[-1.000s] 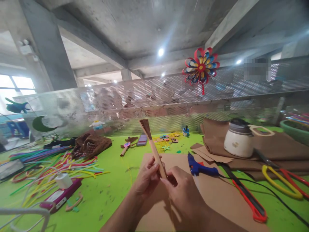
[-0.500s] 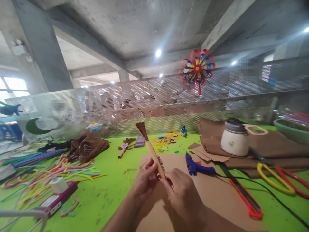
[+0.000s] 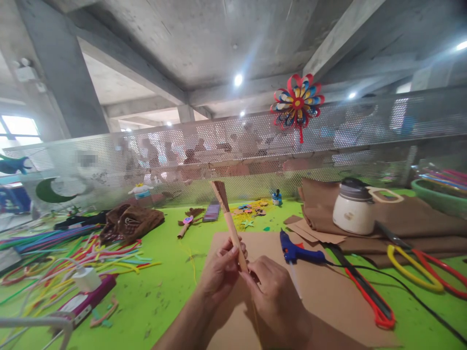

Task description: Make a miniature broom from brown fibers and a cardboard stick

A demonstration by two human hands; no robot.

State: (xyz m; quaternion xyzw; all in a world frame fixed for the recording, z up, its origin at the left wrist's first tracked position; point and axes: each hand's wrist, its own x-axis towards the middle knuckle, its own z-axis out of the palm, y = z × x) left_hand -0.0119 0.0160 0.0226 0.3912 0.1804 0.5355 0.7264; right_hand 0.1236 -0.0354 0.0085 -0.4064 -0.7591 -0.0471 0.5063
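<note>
Left hand (image 3: pixel 223 265) and right hand (image 3: pixel 273 287) pinch the fringed brush (image 3: pixel 232 229), which I see swung more upright, seemingly mid-adjustment.

The miniature broom (image 3: pixel 231 225) has a tan handle (image 3: pixel 232 231) and brown bristles (image 3: pixel 221 195); the table (image 3: pixel 153 287) is lime green, the glue gun (image 3: pixel 301 253) blue, the flower ornament (image 3: pixel 297 103) red, yellow, blue and white, the crescent (image 3: pixel 46 192) green.

hands (image 3: pixel 275 287) bare, fingers (image 3: pixel 230 253) and wrists (image 3: pixel 205 291) uncovered; forearms (image 3: pixel 184 318) bare down to view's lower edge
</note>
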